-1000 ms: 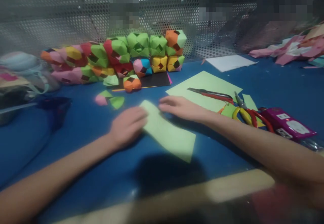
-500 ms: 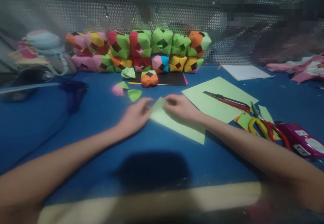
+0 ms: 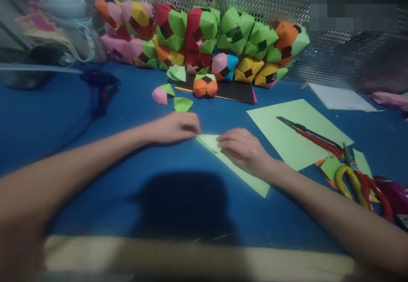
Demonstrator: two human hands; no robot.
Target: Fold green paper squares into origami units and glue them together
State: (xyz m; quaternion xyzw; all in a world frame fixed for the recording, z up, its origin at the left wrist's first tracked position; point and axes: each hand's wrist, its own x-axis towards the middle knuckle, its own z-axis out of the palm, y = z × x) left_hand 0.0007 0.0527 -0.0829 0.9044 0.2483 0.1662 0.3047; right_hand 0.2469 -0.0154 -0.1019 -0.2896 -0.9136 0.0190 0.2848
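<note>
A sheet of light green paper (image 3: pixel 248 173) lies in front of me, its near-left edge turned over in a narrow fold. My left hand (image 3: pixel 178 128) has its fingers curled in and pinches the paper's left corner. Farther right along the sheet, my right hand (image 3: pixel 244 148) has its fingers together, their tips gripping the folded part. Beyond my hands lie a green folded paper piece (image 3: pixel 182 104), a pink and green one (image 3: pixel 160 95) and an orange folded paper ball (image 3: pixel 205 87).
To the right, a box cutter (image 3: pixel 310 136) lies on a larger green sheet (image 3: pixel 293 154), beside scissors (image 3: pixel 350 184) with yellow and red handles. Stacked paper balls (image 3: pixel 204 31) line the mesh at the back. A glue gun (image 3: pixel 100 88) with its cord lies left; a bottle (image 3: pixel 66 14) stands behind.
My left hand has closed on the paper's corner, and the edge is now folded over. The right hand has moved down and right in view. The whole view has shifted.
</note>
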